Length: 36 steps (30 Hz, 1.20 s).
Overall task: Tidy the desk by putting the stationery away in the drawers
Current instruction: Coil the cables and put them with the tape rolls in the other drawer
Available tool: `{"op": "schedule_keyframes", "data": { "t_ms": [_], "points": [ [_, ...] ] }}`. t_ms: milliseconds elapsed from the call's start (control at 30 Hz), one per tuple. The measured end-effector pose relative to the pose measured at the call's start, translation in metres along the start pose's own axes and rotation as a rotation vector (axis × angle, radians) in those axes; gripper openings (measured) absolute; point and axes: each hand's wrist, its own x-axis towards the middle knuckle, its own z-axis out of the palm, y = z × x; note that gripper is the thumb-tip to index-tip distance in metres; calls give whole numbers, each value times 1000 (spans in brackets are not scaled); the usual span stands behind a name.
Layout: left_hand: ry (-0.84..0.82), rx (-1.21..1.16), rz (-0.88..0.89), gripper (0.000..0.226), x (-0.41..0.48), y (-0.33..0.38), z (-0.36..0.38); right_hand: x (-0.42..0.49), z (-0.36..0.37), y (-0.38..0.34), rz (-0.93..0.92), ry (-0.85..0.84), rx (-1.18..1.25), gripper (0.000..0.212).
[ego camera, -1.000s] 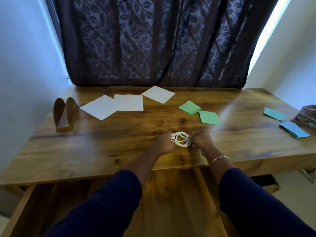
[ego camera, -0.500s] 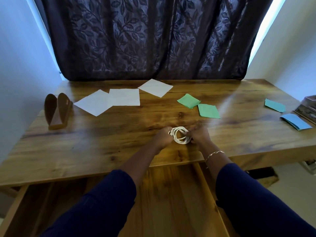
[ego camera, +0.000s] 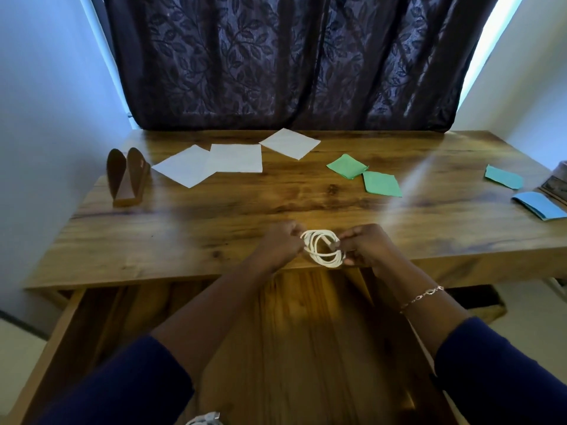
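Both hands, left hand (ego camera: 280, 244) and right hand (ego camera: 369, 246), have their fingers pinching a white coiled cord (ego camera: 322, 248), perhaps a cable, between them above the counter (ego camera: 214, 228) front edge; the open drawer (ego camera: 306, 348) lies below.

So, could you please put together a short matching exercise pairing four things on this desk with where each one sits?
Things:
1. white coiled cable
2. wooden holder
3. green paper squares
4. blue paper

Places:
A. far right edge of the desk
B. left end of the desk
C. between both hands at the front edge
D. right of the white sheets, mid-desk

Pairs: 1-C, 2-B, 3-D, 4-A
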Motion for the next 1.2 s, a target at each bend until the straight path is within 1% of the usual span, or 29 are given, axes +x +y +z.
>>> {"op": "schedule_keyframes", "data": {
  "t_ms": [100,200,267,333,367,400,467,533,667,767,867,967,1033,1100,1133,1200],
  "points": [
    [-43,17,-47,16,-30,-18,-1,-33,8,11,26,-125,-46,10],
    [-98,33,-108,18,-63,-40,-2,-54,23,36,37,-191,-114,10],
    [-126,58,-152,11,-80,-58,-1,-64,37,56,47,-244,-194,12],
    [-129,121,-190,19,-90,-79,-1,-73,52,76,61,-308,-266,15],
    [-141,149,-221,15,-95,-91,0,-77,61,86,65,-328,-311,13],
    [-156,174,-241,12,-99,-102,1,-81,69,94,66,-336,-358,11],
    [-210,243,-278,15,-106,-122,3,-86,87,110,71,-335,-456,13],
    [-238,336,-314,14,-110,-140,5,-90,101,122,78,-356,-546,9],
    [-244,432,-359,11,-115,-160,6,-97,120,134,74,-403,-610,19],
    [-255,459,-382,22,-122,-168,7,-102,129,142,67,-424,-630,18],
    [-256,505,-384,22,-127,-174,10,-104,133,150,50,-436,-683,14],
    [-242,565,-383,35,-134,-177,12,-108,135,155,32,-452,-740,23],
    [-244,605,-371,32,-137,-180,15,-110,137,157,14,-455,-772,25],
    [-243,636,-348,13,-139,-181,16,-111,138,158,-19,-446,-799,25],
    [-245,644,-341,13,-139,-182,16,-111,138,158,-31,-445,-806,27],
    [-249,684,-328,24,-141,-182,17,-109,138,158,-35,-456,-807,30]
  ]
}}
